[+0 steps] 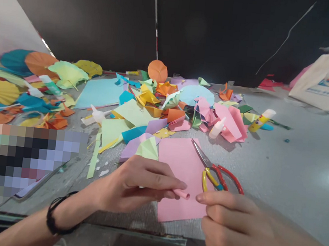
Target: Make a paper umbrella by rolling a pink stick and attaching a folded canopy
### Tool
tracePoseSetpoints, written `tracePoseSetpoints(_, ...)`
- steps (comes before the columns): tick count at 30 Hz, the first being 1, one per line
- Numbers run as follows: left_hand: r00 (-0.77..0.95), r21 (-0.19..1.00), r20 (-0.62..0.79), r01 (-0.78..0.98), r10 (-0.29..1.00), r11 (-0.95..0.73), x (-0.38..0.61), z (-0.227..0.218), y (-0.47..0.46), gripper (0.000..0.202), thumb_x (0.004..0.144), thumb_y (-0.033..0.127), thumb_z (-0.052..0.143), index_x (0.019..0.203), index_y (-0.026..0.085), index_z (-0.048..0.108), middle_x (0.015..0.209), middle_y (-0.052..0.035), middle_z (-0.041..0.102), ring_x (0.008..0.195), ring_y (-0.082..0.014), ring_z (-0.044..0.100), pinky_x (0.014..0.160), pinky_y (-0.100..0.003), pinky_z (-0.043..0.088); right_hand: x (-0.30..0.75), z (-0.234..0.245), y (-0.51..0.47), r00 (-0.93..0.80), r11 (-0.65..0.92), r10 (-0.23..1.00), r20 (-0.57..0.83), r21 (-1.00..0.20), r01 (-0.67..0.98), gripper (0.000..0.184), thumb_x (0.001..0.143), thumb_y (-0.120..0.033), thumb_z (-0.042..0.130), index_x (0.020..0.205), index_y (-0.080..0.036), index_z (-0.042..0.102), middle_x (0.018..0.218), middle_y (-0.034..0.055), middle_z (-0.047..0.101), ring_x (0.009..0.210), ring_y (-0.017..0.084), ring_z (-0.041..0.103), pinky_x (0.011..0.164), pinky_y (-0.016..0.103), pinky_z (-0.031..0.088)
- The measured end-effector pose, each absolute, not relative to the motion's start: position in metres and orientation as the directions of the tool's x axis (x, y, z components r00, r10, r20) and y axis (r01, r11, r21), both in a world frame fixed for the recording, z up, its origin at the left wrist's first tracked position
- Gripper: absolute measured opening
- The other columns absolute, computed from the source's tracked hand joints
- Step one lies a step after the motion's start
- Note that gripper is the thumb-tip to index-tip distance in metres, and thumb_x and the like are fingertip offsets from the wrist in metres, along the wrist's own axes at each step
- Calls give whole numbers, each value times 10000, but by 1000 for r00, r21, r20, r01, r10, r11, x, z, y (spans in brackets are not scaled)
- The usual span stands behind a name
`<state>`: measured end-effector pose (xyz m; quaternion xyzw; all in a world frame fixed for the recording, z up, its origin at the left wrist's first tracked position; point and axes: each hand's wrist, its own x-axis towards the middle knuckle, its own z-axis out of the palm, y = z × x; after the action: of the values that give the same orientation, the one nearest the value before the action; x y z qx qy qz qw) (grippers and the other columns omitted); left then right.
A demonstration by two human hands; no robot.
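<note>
Slim pink paper tube (184,195): matt, smooth | pointed red-handled metal scissors (207,162): glossy blades | rectangular pink paper sheet (177,157): matt

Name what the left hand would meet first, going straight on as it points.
Most likely the right hand, with the rolled pink paper in the left hand touching first; depth is unclear.

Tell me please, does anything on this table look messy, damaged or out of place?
Yes: white flecks dot the table left of the pink sheet, perhaps scraps or dried glue. Beyond the sheet, creased paper lies in an untidy heap.
</note>
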<state>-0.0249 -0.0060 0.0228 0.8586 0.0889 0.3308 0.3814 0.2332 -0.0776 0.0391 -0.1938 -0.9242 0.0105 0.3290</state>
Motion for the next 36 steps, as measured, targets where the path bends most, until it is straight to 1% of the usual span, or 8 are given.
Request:
tracePoseSetpoints(3, 774, 699, 496, -86, 394, -710, -26, 19, -5, 362, 986, 42, 622, 1312, 169, 716, 1053, -119, 769, 898, -154, 734, 791, -215, 548, 229, 23, -80, -726, 943, 279, 629, -36, 331, 426, 996, -122, 646, 587, -228, 590, 675, -26, 701, 648, 110, 668, 1147, 286, 555)
tracePoseSetpoints(7, 789, 684, 469, -42, 396, -728, -26, 17, -7, 359, 991, 59, 619, 1329, 156, 695, 1036, -117, 756, 866, -156, 720, 764, -222, 529, 221, 6, -80, -630, 926, 316, 710, -85, 368, 440, 1013, -161, 622, 578, -213, 594, 624, -28, 643, 588, 119, 583, 1082, 309, 607)
tracePoseSetpoints(10, 787, 682, 467, -31, 403, -731, -25, 19, -9, 337, 999, 59, 602, 1316, 133, 690, 1000, -114, 756, 853, -158, 715, 758, -220, 525, 217, 4, -77, -607, 931, 271, 747, -44, 362, 468, 990, -153, 639, 531, -211, 569, 550, -33, 545, 533, 125, 493, 1052, 330, 620)
tracePoseSetpoints(15, 768, 654, 499, -31, 400, -756, -23, 19, -7, 328, 1001, 51, 594, 1309, 119, 683, 973, -118, 757, 844, -159, 718, 736, -224, 527, 219, 19, -70, -692, 938, 228, 685, 34, 344, 337, 910, -54, 701, 613, -190, 617, 619, -20, 600, 588, 130, 546, 1041, 347, 616)
tracePoseSetpoints(22, 766, 549, 497, 87, 408, -831, -27, 7, -4, 357, 1008, 61, 554, 1346, 118, 653, 1093, -147, 745, 918, -194, 727, 784, -270, 559, 224, 32, -67, -702, 907, 385, 600, -105, 408, 205, 929, -91, 666, 799, -215, 568, 681, -19, 586, 676, 168, 604, 881, 393, 670)
tracePoseSetpoints(28, 761, 384, 523, 193, 385, -903, -27, 5, -6, 339, 1025, 102, 502, 1337, 117, 633, 1087, -148, 754, 851, -187, 737, 738, -255, 574, 222, 34, -62, -570, 857, 512, 642, -335, 391, 283, 960, -139, 620, 755, -237, 451, 673, -31, 509, 624, 138, 518, 646, 280, 576)
tracePoseSetpoints(32, 761, 310, 517, 260, 392, -914, -28, 8, -9, 330, 1038, 113, 450, 1309, 120, 637, 1043, -137, 760, 802, -178, 737, 734, -248, 583, 223, 36, -60, -595, 856, 515, 617, -323, 404, 297, 970, -152, 605, 724, -235, 460, 647, -33, 494, 620, 144, 516, 565, 266, 481)
tracePoseSetpoints(36, 768, 232, 523, 290, 370, -929, -29, 9, -11, 316, 1037, 105, 448, 1298, 118, 625, 1048, -136, 761, 795, -172, 739, 714, -241, 580, 225, 38, -61, -628, 852, 523, 576, -335, 402, 314, 989, -166, 597, 703, -226, 480, 644, -32, 503, 630, 139, 509, 561, 266, 453)
